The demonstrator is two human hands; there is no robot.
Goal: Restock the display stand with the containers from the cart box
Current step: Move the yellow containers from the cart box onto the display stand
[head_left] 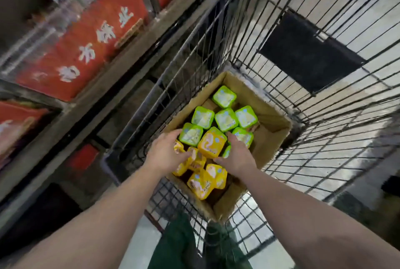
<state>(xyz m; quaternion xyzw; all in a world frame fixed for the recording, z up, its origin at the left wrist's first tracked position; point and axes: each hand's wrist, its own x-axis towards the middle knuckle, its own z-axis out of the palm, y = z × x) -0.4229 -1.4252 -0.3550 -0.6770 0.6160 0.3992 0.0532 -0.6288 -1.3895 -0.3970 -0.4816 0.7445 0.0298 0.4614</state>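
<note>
Both hands reach into the cardboard box (272,126) in the wire cart (281,56). Left hand (165,153) pinches a yellow container (195,160) at the near left; right hand (237,156) presses loose-fingered against the raised yellow tub (211,142), with green containers (225,119) beyond. Lifting well likely means squeezing that tub from both sides and raising it straight. Fingertips are hidden among the packs, and the shelf (91,104) at left is blurred.
</note>
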